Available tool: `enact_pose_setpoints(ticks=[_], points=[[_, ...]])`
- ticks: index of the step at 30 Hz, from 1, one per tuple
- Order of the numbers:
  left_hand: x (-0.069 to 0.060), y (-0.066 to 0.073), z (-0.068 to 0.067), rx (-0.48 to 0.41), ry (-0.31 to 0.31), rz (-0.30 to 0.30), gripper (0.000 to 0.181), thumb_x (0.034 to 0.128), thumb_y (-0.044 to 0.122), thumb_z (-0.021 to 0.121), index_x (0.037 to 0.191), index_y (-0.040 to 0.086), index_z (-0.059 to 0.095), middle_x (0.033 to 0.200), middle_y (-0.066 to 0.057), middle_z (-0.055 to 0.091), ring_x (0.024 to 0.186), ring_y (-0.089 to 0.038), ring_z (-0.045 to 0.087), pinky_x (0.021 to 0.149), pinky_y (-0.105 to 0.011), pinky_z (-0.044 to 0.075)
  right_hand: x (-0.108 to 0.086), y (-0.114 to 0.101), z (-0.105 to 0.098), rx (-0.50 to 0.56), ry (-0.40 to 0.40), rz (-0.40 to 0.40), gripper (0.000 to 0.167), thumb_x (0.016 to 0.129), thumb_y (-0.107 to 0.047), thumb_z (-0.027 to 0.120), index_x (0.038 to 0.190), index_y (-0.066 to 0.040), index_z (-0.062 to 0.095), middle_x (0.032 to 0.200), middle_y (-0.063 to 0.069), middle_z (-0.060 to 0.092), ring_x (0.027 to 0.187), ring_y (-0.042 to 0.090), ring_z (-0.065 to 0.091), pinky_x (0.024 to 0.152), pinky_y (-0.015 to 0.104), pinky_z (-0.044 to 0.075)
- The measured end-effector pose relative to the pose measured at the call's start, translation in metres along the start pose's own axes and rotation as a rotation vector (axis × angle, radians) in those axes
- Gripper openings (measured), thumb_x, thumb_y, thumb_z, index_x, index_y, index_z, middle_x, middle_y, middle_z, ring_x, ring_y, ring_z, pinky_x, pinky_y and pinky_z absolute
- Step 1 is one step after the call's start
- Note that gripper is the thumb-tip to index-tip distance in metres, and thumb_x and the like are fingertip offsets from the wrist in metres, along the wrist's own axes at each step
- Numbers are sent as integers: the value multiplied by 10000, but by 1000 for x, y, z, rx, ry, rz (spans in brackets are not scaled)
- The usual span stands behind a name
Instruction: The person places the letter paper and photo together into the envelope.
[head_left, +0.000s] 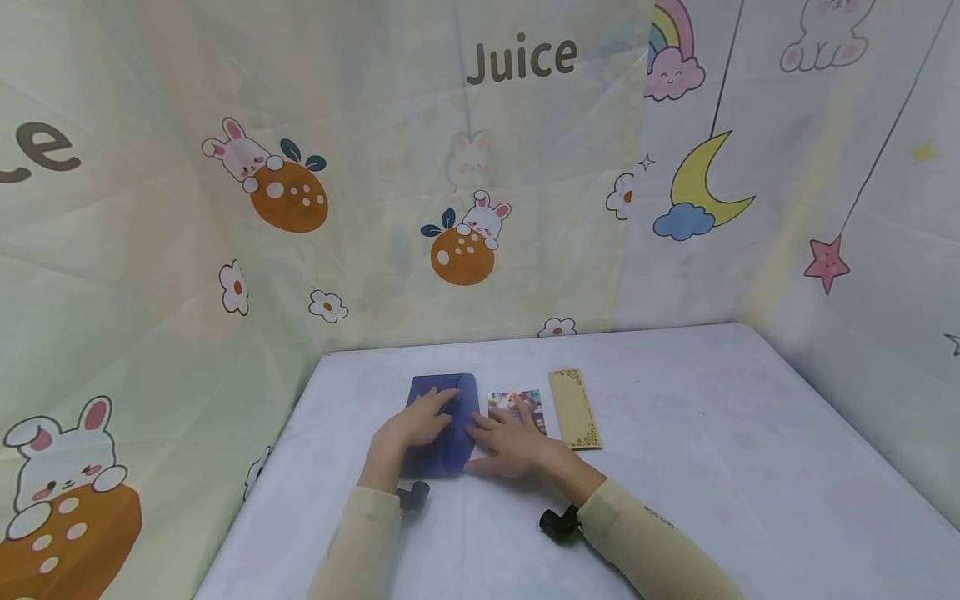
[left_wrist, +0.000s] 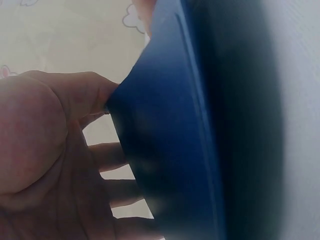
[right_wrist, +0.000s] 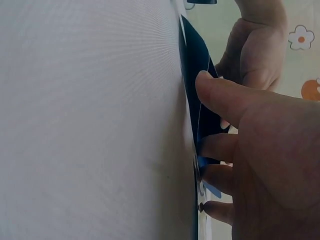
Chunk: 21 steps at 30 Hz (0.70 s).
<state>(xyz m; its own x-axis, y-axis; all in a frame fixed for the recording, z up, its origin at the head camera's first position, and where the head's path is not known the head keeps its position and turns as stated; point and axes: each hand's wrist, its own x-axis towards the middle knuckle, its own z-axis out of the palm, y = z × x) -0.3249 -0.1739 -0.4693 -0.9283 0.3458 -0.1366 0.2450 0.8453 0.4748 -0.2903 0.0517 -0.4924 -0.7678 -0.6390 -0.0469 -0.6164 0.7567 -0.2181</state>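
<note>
A dark blue envelope [head_left: 442, 457] lies on the white table, its flap edge on the right side. My left hand [head_left: 420, 421] rests over its upper left part with fingers spread; in the left wrist view the thumb and fingers of this hand [left_wrist: 55, 145] touch the edge of the blue envelope [left_wrist: 165, 125]. My right hand [head_left: 513, 446] lies palm down, thumb and fingertips at the envelope's right edge, other fingers over a colourful card [head_left: 530, 400]. The right wrist view shows this hand [right_wrist: 270, 145] with fingers extended against the blue envelope [right_wrist: 195, 60].
A tan strip with gold ornamented ends [head_left: 576, 408] lies to the right of the card. The white tabletop [head_left: 712, 450] extends right, and printed cloth [head_left: 375, 275] hangs behind and at the sides. Black wrist-worn devices sit beneath both wrists.
</note>
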Motion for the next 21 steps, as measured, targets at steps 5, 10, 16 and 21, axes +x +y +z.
enact_pose_setpoints(ticks=[5,10,16,21], points=[[-1,0,-2,-18,37,36,523,1043,140,478,1561,75,432,1639,-237,385,1547,-452,280,1247,-605,202,0,0,0,-7,-2,7,741,992,-696,458,1580,-246,441,1706,3,317,1581,329,263,1220,708,7],[-2,-1,-5,-34,61,39,512,1044,137,460,1554,82,446,1618,-181,447,1518,-392,377,1235,-557,275,1,1,1,-12,1,11,740,993,-706,445,1578,-253,446,1702,-3,326,1580,317,270,1222,705,15],[-2,-4,-9,11,58,57,392,1044,130,444,1391,119,625,1580,-222,482,1494,-416,408,1214,-567,311,2,2,1,-4,6,14,742,983,-709,467,1571,-257,459,1695,-8,342,1576,311,283,1226,699,13],[0,-6,-10,31,72,67,318,1043,141,446,1219,150,710,1549,-217,523,1485,-412,426,1207,-558,329,1,2,1,-16,9,4,732,985,-696,475,1569,-254,462,1694,-4,343,1572,310,291,1224,701,15]])
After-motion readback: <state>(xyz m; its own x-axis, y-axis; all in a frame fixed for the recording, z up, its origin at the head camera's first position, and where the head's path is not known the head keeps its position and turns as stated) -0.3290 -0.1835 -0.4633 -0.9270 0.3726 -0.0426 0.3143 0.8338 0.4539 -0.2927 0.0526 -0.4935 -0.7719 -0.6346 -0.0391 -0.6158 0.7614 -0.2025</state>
